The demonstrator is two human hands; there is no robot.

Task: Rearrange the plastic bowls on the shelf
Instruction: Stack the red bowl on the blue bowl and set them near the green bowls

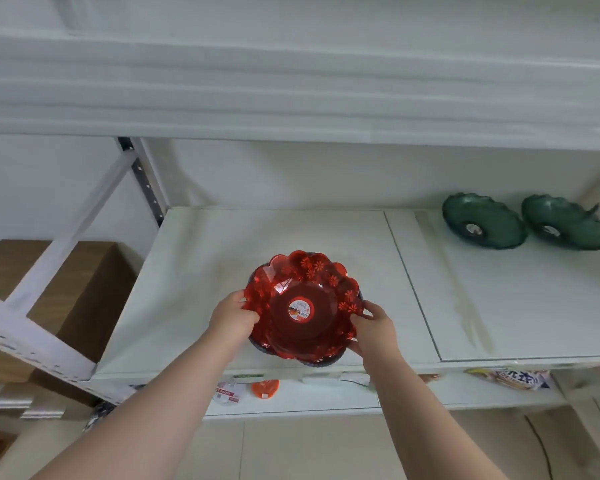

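Note:
A red translucent plastic bowl (303,306) with a scalloped, flower-patterned rim and a round sticker in its middle is near the front edge of the white shelf (194,289). A dark rim shows under it, so it seems to sit in another bowl. My left hand (234,315) grips its left rim and my right hand (373,327) grips its right rim. Two dark green scalloped bowls (484,221) (565,223) stand side by side at the back right of the same shelf.
A brown cardboard box (84,289) stands left of the shelf behind the white metal frame (66,237). The lower shelf holds a small orange item (264,388) and packets (513,377). Another shelf board hangs close overhead.

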